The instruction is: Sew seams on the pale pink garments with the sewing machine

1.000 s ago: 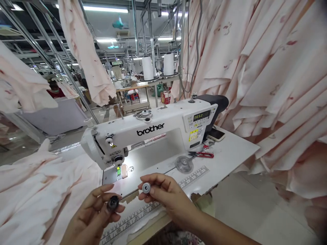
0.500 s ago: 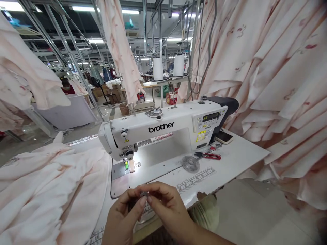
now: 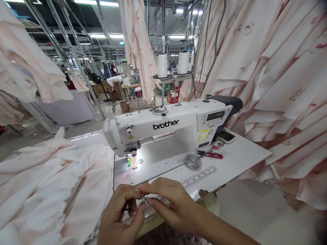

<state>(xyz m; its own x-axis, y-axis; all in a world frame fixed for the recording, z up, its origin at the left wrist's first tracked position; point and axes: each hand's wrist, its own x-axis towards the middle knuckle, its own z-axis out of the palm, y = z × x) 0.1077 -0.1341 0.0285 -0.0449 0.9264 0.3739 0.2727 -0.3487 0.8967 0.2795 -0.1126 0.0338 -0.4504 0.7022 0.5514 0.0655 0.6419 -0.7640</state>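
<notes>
The fingers [image 3: 156, 203] of the right hand [image 3: 176, 206] are drawn narrow, thumb and forefinger pinching a silvery bobbin [image 3: 143, 199] at their very tips. The left hand [image 3: 120, 212] is curled shut around a dark case [image 3: 127, 205], of which only a sliver shows between its thumb and bent fingers.

The relation that counts is between these two small parts. The bobbin lies just to the right of the dark case, touching or all but touching the left fingertips, so the two hands meet tip to tip with the parts at the join. The bobbin is round and too small here to tell which way its axis points. Both hands are equally close to it, but the right one carries it.

The hands hover low over the near edge of the bench [image 3: 237, 156], above the printed ruler [image 3: 199, 175] that runs along that edge. Beyond them stands the white sewing machine [image 3: 166, 126], its lit needle area [image 3: 131, 162] well apart from the hands, behind and slightly left. To the right on the bench lie a clear disc [image 3: 192, 162], red-handled snips [image 3: 212, 155] and a phone [image 3: 226, 136]. A heap of pale pink fabric [image 3: 51, 183] covers the left side, more pink garments [image 3: 281, 85] hang at the right, and two thread cones [image 3: 162, 65] stand behind the machine.
</notes>
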